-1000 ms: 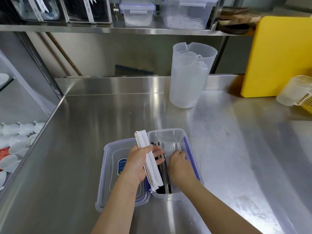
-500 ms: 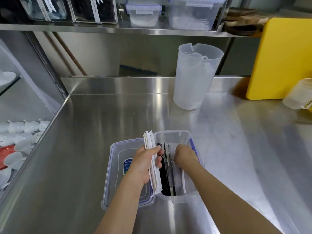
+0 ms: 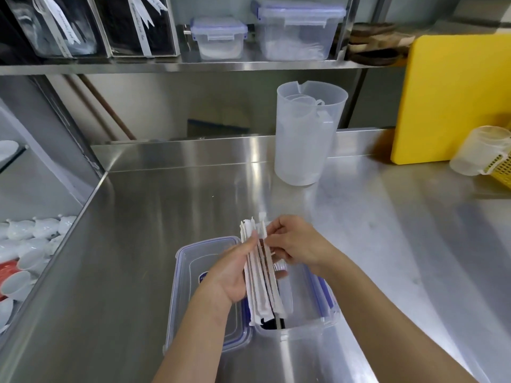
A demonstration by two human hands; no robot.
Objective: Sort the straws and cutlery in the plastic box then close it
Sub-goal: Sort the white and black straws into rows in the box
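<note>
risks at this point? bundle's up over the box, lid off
1. The left hand holds the paper-wrapped straws in a loose fan while the right hand picks at them; one could slip out onto the steel counter or land across the cutlery in the plastic box.
2. The lid lies right under the left wrist and could be knocked.

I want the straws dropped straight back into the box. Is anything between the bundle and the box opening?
Nothing visible blocks it. The wrapped straws, held in the left hand with the right hand on them, hang directly over the open plastic box.
</note>
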